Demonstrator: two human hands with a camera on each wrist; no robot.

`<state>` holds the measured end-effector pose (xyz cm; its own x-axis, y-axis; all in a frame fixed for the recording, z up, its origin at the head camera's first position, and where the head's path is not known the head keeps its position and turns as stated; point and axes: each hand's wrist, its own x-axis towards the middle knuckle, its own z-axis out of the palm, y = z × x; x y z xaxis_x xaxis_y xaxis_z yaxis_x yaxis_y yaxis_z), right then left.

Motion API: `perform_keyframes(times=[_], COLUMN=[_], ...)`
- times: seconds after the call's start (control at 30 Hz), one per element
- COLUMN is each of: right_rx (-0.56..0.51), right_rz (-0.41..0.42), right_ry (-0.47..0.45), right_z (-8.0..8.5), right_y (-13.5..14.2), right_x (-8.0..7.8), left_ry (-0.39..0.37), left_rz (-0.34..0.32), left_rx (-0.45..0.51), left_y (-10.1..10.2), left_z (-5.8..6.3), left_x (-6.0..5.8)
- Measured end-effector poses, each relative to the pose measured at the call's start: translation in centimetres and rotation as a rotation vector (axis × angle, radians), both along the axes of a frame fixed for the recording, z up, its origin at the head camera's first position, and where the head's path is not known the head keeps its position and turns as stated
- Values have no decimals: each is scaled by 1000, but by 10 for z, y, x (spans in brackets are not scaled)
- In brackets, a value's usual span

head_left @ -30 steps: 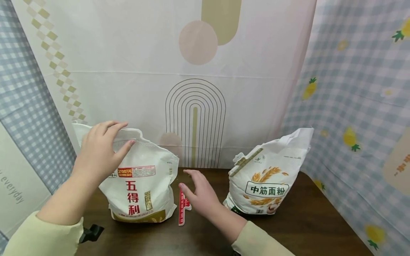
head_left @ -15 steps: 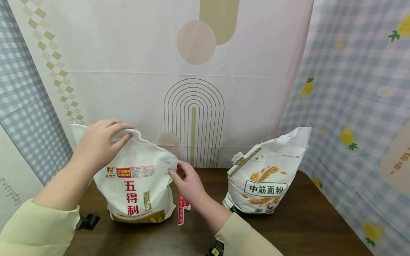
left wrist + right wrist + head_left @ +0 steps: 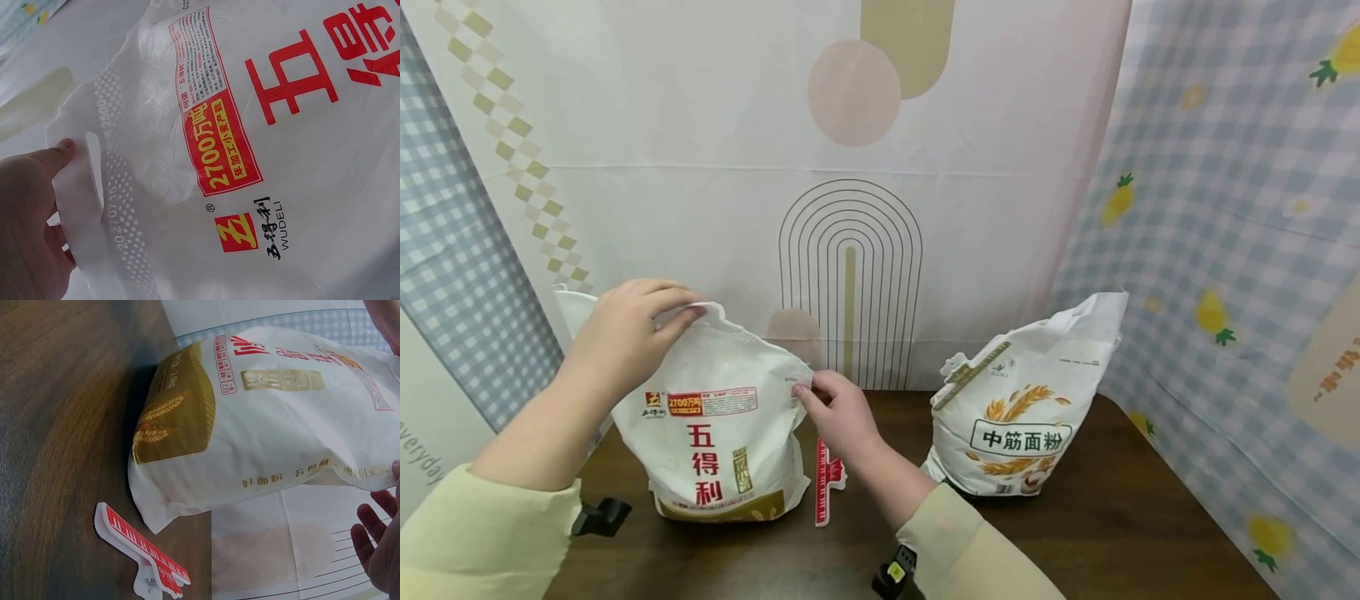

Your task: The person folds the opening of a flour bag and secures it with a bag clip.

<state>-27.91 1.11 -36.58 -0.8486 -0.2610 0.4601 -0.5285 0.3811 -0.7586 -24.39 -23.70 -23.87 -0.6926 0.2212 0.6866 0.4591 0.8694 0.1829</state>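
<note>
A white flour bag (image 3: 722, 433) with red lettering and a gold base stands upright on the table, left of centre. My left hand (image 3: 625, 342) pinches its top edge; in the left wrist view the thumb (image 3: 61, 150) lies on the near face beside the slot handle, fingers behind. At the upper right corner of the bag, my right hand (image 3: 846, 421) pinches the side edge between thumb and fingers. Flat on the table just right of the bag is a red and white bag clip (image 3: 147, 550), partly below the right wrist in the head view.
Another white flour bag (image 3: 1022, 442), with wheat printing, leans at the right; a gold clip-like strip (image 3: 972, 375) runs along its upper left edge. Behind the dark wooden table (image 3: 1120, 542) hangs a white patterned cloth (image 3: 700, 100), with checked cloth at both sides.
My right hand has moved left and up from above the clip to the bag's corner and taken hold. My left hand has closed onto the top edge. The view has shifted slightly.
</note>
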Motion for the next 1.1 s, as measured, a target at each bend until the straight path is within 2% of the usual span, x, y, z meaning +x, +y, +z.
perform_keyframes(times=[0.2, 0.43, 0.53, 0.63, 0.83, 0.97, 1.1], right_rx=[105, 303, 345, 353, 356, 384, 444], right_rz=[-53, -147, -170, -155, -79, -36, -19], right_ry=[165, 504, 601, 631, 604, 620, 655], right_z=[-1, -3, -6, -8, -11, -10, -9], right_y=[1, 3, 4, 3, 0, -1, 0], right_x=[-2, -2, -1, -1, -2, -1, -1], left_ry=[13, -10, -45, -81, -133, -168, -185], left_rz=[3, 14, 25, 30, 65, 99, 91], left_rx=[-6, 3, 3, 6, 4, -21, -73], left_y=[-3, -5, -4, -1, 6, 12, 15], left_z=[1, 0, 1, 2, 8, 12, 14], left_x=[2, 4, 5, 7, 9, 8, 9])
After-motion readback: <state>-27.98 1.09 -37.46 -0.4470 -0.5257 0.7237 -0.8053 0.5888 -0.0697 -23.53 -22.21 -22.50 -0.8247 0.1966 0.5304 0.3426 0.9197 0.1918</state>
